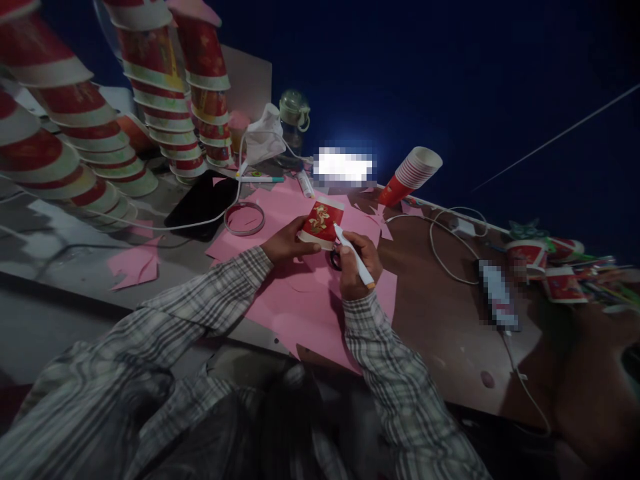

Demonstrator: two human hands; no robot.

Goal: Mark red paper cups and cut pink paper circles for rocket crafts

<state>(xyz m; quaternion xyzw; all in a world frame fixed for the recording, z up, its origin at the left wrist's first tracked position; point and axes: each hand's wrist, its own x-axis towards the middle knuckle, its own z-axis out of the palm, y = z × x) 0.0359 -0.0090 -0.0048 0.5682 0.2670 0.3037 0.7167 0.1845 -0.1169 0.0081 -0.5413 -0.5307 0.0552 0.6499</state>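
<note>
Nearest, pink paper point(295, 310) lies spread on the surface point(425, 267) beneath both hands. The right hand point(359, 267) has its fingers closed around a white marker point(354, 257); the marker's long axis slants from an orange end near the palm up and leftward to a tip at the right side of a red-and-white paper cup point(325, 223). Whether the tip touches, I cannot tell.

The cup sits left of and slightly beyond the right fingers, held by the left hand point(293, 241), whose fingers grip its left side, the thumb along the near edge. So the left hand is the nearer of the 2, in contact, while the right reaches it through the marker. The cup's long axis runs roughly away from the person, crossing the marker's slant. Beyond, a stack of cups point(413, 175) leans rightward.
</note>
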